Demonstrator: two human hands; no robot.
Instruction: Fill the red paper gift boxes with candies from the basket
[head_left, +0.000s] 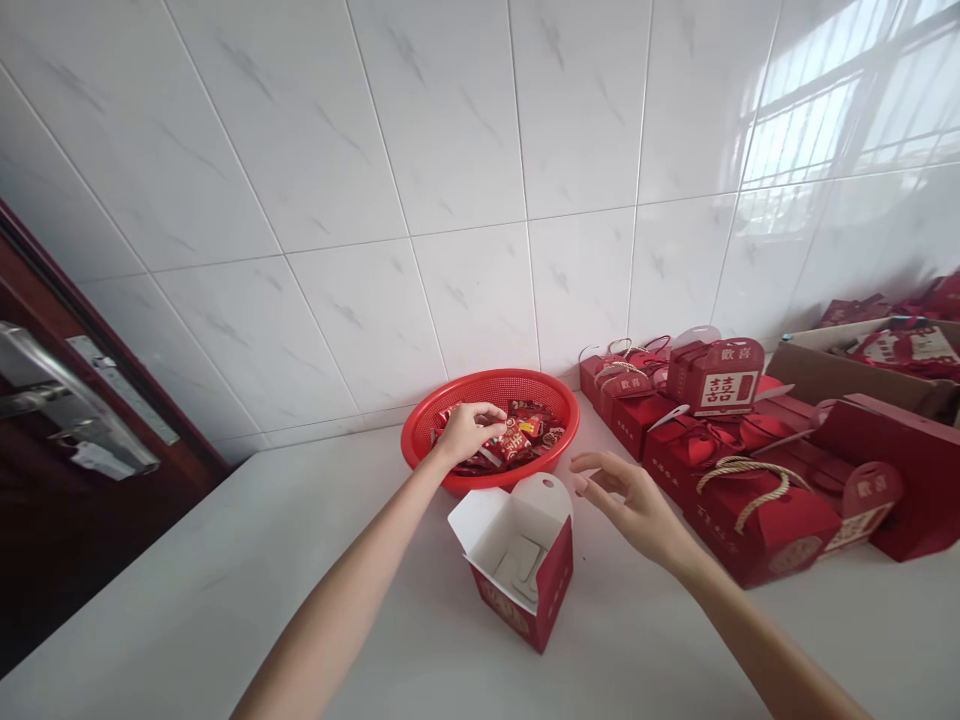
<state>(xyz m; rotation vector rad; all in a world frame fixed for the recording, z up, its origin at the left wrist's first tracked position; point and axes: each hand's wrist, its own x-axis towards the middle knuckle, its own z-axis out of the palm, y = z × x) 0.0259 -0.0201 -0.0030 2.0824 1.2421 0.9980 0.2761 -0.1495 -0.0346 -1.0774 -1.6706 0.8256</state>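
Note:
My left hand [469, 435] is over the red plastic basket [418, 420], thumb and fingers closed on a shiny red wrapped packet [513, 440] among other small packets. My right hand [626, 498] hovers to the right of an open box, fingers apart and holding nothing. The box [555, 580] is red outside and white inside. It stands upright on the white counter in front of the basket, top flaps raised. I see only folded bottom flaps inside it.
Closed red gift boxes [750, 510] with cord handles crowd the right side of the counter [322, 560]. Behind them is a cardboard carton [814, 375] with red items. A tiled wall [480, 290] rises behind; a dark red door [45, 420] is at left.

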